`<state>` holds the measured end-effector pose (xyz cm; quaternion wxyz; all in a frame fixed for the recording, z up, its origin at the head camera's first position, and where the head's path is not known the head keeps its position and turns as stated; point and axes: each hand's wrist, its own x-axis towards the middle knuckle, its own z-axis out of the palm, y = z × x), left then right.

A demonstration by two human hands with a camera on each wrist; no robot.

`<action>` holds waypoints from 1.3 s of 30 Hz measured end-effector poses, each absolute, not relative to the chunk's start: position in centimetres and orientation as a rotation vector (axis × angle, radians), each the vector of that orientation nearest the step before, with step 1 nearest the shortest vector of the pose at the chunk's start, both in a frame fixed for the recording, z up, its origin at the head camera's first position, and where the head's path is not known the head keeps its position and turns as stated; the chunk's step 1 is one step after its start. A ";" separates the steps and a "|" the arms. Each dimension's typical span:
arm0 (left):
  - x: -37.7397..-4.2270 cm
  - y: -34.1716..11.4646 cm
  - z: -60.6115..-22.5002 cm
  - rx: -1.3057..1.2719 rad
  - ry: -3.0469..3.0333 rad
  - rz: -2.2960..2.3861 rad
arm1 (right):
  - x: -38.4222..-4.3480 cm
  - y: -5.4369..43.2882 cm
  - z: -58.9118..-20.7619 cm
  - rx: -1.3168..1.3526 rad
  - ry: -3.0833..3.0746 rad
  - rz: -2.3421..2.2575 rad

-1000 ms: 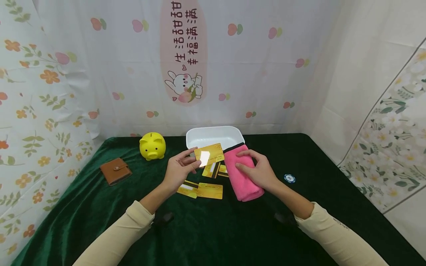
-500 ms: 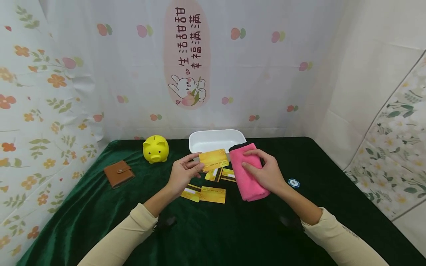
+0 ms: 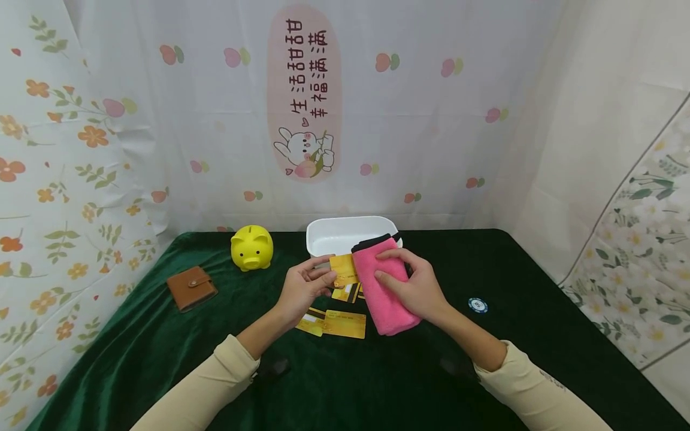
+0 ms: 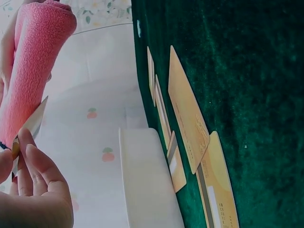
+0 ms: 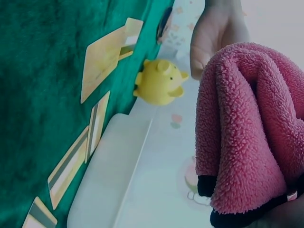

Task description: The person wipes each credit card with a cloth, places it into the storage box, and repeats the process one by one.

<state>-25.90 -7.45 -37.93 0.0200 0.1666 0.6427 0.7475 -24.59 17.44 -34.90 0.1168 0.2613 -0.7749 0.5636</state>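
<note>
In the head view my left hand (image 3: 304, 288) pinches a gold bank card (image 3: 344, 270) between thumb and fingers. My right hand (image 3: 414, 284) grips a folded pink towel (image 3: 380, 287) with a black edge, held up beside the card. The towel's left edge covers the card's right part, and the card's surface meets the towel (image 4: 35, 71) in the left wrist view. Below them, more gold bank cards (image 3: 345, 324) lie on the green cloth, some overlapping. In the right wrist view the towel (image 5: 247, 142) shows its folds and hides most of the right hand.
A white tray (image 3: 329, 227) stands at the back of the green cloth (image 3: 356, 389). A yellow piggy bank (image 3: 251, 248) and a brown wallet (image 3: 191, 287) are on the left. A blue and white poker chip (image 3: 477, 305) lies to the right.
The towel in my right hand has moved left and tilted toward the card. The card's right part, visible before, is now behind the towel's edge. The view has shifted slightly.
</note>
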 end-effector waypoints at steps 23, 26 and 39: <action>-26.3 -7.5 -38.2 0.496 1.824 2.363 | -24.5 14.4 -35.2 0.894 -2.161 1.649; -26.3 -7.6 -38.2 0.484 1.822 2.363 | -24.6 14.3 -35.2 0.891 -2.159 1.627; -26.2 -7.5 -38.7 0.477 1.812 2.375 | -24.9 14.4 -36.0 0.892 -2.178 1.548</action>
